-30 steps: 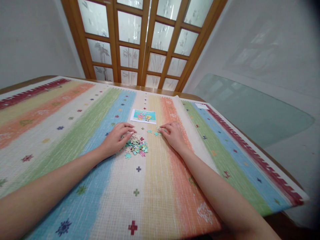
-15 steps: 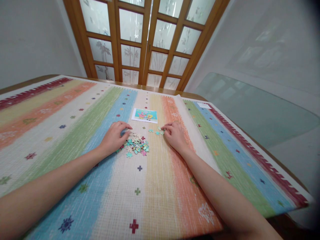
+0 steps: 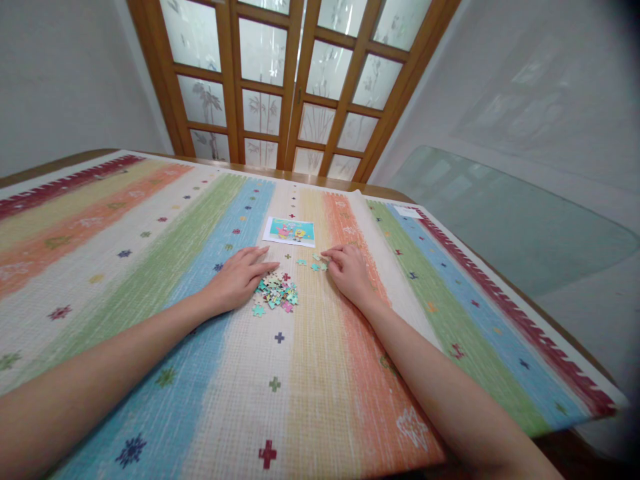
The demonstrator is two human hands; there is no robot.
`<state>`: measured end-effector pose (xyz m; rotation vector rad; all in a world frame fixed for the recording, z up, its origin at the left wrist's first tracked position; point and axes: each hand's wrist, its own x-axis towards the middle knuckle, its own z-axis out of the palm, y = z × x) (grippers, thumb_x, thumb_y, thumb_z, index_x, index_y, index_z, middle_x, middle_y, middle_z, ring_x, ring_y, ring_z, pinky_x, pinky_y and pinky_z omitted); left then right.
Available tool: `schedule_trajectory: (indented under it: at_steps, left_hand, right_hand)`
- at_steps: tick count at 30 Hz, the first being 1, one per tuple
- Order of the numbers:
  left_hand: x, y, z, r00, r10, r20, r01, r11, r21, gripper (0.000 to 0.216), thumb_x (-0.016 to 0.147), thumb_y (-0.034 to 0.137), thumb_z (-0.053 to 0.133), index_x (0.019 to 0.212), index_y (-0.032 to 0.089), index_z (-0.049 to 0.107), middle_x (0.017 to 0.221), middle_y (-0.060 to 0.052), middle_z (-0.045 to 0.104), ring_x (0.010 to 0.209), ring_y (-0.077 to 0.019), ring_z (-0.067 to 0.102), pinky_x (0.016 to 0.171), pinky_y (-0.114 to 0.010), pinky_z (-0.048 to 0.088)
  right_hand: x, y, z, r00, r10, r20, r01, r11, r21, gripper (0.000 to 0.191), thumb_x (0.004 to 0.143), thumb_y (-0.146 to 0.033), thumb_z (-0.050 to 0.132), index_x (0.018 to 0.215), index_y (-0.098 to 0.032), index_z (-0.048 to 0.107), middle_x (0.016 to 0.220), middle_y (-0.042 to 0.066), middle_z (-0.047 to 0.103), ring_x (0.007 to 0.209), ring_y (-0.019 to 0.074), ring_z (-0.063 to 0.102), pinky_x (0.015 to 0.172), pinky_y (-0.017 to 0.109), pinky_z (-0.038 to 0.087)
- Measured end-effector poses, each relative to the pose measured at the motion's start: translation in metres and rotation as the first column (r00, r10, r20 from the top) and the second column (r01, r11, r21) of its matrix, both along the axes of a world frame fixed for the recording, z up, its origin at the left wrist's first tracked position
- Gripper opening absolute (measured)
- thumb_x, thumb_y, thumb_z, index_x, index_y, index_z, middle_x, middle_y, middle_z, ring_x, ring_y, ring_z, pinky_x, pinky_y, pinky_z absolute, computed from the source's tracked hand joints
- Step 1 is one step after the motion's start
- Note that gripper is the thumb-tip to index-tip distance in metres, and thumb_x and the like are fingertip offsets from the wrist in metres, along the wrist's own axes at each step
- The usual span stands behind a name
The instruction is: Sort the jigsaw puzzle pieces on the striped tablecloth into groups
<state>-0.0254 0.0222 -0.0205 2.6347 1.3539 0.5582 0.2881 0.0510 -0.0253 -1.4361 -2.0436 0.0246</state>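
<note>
A small heap of colourful jigsaw pieces (image 3: 277, 293) lies on a striped cloth (image 3: 150, 253). My left hand (image 3: 239, 279) rests flat on the left side of the heap, fingers stretched out toward it. My right hand (image 3: 347, 269) lies just right of the heap with its fingers curled, the fingertips on a few loose teal pieces (image 3: 315, 265). Whether it grips one I cannot make out. A small cartoon picture card (image 3: 289, 231) lies just beyond both hands.
The striped cloth covers a wooden table; a fold (image 3: 367, 233) runs down it right of my right hand. A white label (image 3: 404, 211) sits at the far right. Wooden-framed frosted glass doors (image 3: 290, 80) stand behind. A glass tabletop (image 3: 500, 220) lies to the right.
My left hand curled on the heap half a second ago and has flattened out again, fingers extended. The heap looks a little tighter. My right hand has barely moved.
</note>
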Motion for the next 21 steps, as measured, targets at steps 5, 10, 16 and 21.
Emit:
schedule_trajectory:
  at_steps: [5, 10, 16, 21]
  left_hand:
    - [0.001, -0.002, 0.005, 0.999, -0.030, -0.022, 0.030, 1.000, 0.000, 0.043, 0.100, 0.019, 0.041, 0.133, 0.033, 0.066, 0.154, -0.006, 0.046, 0.141, -0.0287, 0.042, 0.118, -0.053, 0.034]
    - [0.002, -0.004, 0.008, 0.999, -0.051, 0.012, 0.050, 0.997, 0.053, 0.035, 0.101, 0.026, 0.046, 0.125, 0.031, 0.071, 0.149, -0.008, 0.052, 0.136, -0.0299, 0.046, 0.113, -0.054, 0.039]
    - [-0.001, 0.002, 0.021, 0.989, -0.130, -0.064, 0.134, 0.989, 0.065, 0.029, 0.102, 0.037, 0.052, 0.121, 0.032, 0.073, 0.143, -0.007, 0.059, 0.132, -0.0306, 0.051, 0.111, -0.054, 0.037]
    - [0.001, 0.009, 0.035, 0.969, -0.225, -0.100, 0.235, 0.966, 0.108, 0.020, 0.100, 0.034, 0.058, 0.106, 0.033, 0.076, 0.128, 0.000, 0.071, 0.135, -0.0303, 0.049, 0.117, -0.059, 0.020]
  right_hand:
    - [-0.002, -0.002, 0.002, 1.000, 0.003, -0.013, -0.003, 1.000, 0.007, 0.029, 0.087, -0.013, 0.054, 0.102, -0.021, 0.078, 0.104, 0.009, 0.070, 0.105, 0.0275, 0.056, 0.094, 0.044, 0.039]
    - [-0.003, -0.004, 0.005, 0.999, 0.023, -0.025, -0.023, 0.999, 0.025, 0.028, 0.088, -0.014, 0.053, 0.102, -0.020, 0.077, 0.102, 0.009, 0.070, 0.103, 0.0271, 0.056, 0.093, 0.043, 0.039]
    - [-0.003, -0.004, 0.005, 0.999, 0.036, -0.016, -0.036, 0.999, 0.018, 0.029, 0.088, -0.013, 0.053, 0.103, -0.022, 0.077, 0.103, 0.009, 0.069, 0.105, 0.0276, 0.056, 0.094, 0.044, 0.039]
    - [-0.003, -0.004, 0.005, 0.999, 0.029, -0.022, -0.028, 1.000, 0.006, 0.028, 0.089, -0.014, 0.053, 0.102, -0.022, 0.077, 0.103, 0.009, 0.069, 0.105, 0.0276, 0.056, 0.094, 0.044, 0.039]
